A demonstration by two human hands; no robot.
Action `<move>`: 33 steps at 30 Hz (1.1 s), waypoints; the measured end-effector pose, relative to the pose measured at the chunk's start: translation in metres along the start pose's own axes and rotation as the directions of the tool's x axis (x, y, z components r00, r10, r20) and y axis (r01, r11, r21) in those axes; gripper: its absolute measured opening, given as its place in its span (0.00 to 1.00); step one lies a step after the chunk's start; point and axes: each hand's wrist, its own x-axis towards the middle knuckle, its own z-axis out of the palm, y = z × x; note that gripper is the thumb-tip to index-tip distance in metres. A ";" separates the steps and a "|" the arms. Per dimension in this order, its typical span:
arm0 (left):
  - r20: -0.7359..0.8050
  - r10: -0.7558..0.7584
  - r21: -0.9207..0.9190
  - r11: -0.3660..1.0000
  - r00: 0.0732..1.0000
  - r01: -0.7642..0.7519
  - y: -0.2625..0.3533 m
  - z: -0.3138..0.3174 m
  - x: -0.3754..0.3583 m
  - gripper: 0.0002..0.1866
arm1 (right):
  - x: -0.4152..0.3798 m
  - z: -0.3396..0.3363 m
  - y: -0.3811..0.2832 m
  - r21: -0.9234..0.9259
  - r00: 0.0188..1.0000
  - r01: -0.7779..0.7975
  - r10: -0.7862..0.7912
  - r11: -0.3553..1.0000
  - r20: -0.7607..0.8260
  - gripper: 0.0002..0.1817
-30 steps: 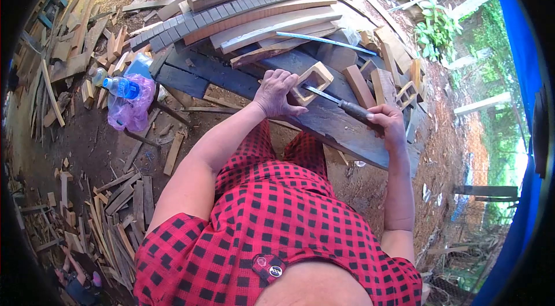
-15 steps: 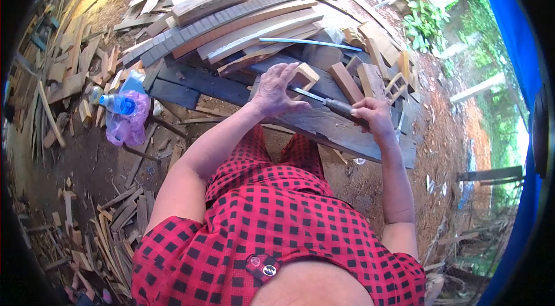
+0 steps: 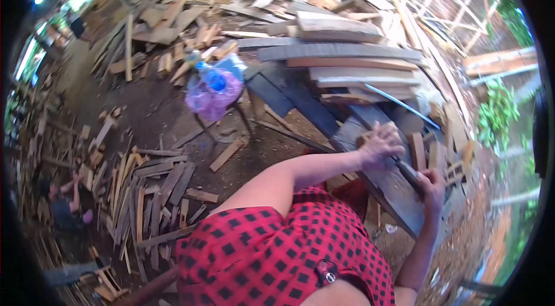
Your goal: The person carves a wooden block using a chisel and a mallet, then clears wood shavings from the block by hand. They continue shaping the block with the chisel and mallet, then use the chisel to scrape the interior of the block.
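My right hand point(image 3: 432, 185) is wrapped round the dark handle of a chisel-like tool point(image 3: 408, 175), at the right part of the dark workbench point(image 3: 399, 205). The tool points up and left toward my left hand point(image 3: 381, 147). My left hand is over the bench near a small wooden piece, its fingers bent; whether they grip that piece is hard to make out. Just right of the hands stand reddish-brown and lighter wood blocks point(image 3: 417, 151). A small slatted wooden frame point(image 3: 457, 172) lies beside them.
Long boards point(image 3: 364, 51) are stacked beyond the bench. A stool left of it holds a pink plastic bag point(image 3: 208, 100) and a blue-capped bottle point(image 3: 215, 79). Scrap wood point(image 3: 156, 190) is piled at the left. Another person point(image 3: 63, 207) sits at the far left.
The camera view has swung left, so the bench and both hands appear farther right and lower. The person at the far left shows more fully. The right hand still holds the tool.
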 end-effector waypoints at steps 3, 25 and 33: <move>-0.078 0.111 -0.212 0.969 0.991 -0.125 0.018 -0.032 0.007 0.36 | 0.006 0.001 0.007 -0.015 0.999 0.036 -0.037 0.999 -0.016 0.15; -0.013 -0.085 -0.661 0.748 0.996 0.055 0.048 -0.038 0.040 0.13 | 0.146 -0.085 0.213 -0.606 0.924 -0.166 -0.092 0.778 -0.371 0.46; -0.041 -0.112 -0.676 0.735 0.993 0.056 0.040 -0.029 0.042 0.13 | 0.111 -0.111 0.195 -0.163 0.956 0.058 -0.102 0.985 -0.276 0.37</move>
